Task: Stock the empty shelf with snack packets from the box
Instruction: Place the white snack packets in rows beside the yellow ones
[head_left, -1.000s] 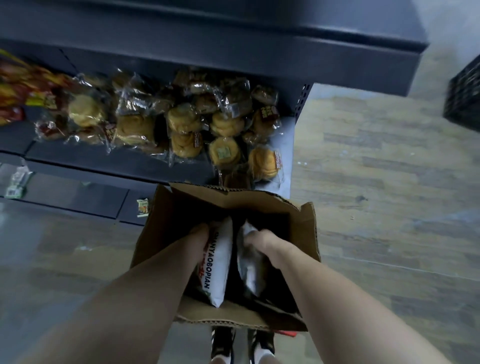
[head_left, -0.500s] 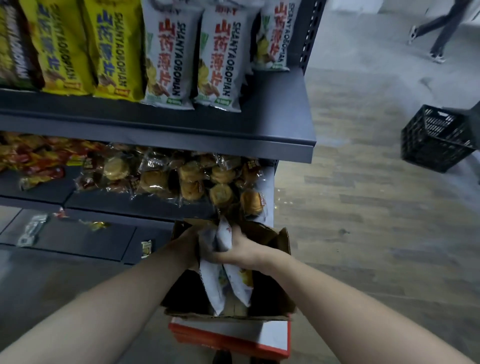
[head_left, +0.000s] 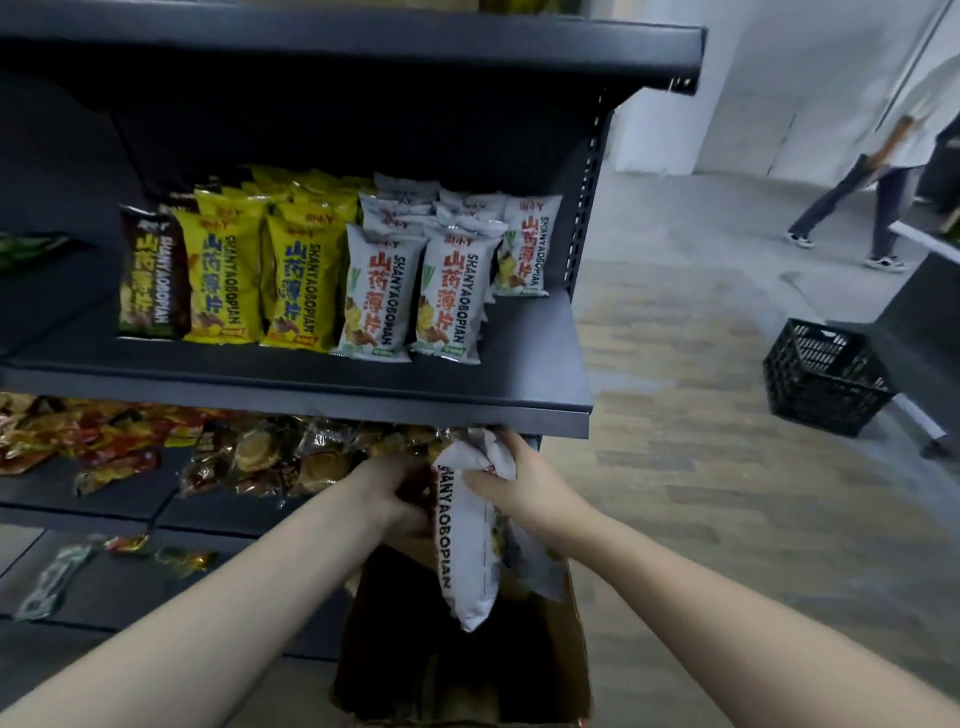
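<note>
Right hand (head_left: 524, 493) fingers grip white packets (head_left: 467, 551) above box (head_left: 566, 670), below shelf (head_left: 535, 353) lip. Left hand (head_left: 400, 499): grip unclear. Advice: clear lip, stand packets upright beside white row (head_left: 452, 296).

white snack packets (head_left: 470, 525) gripped in both hands, right (head_left: 524, 491) and left (head_left: 397, 496), above the cardboard box (head_left: 569, 670), below the shelf (head_left: 540, 332)

A single head-worn camera looks forward and down at the shelf (head_left: 530, 358), close to it and angled from its right end. Below the shelf's front edge both forearms reach in from the bottom, over the box (head_left: 574, 670).
</note>
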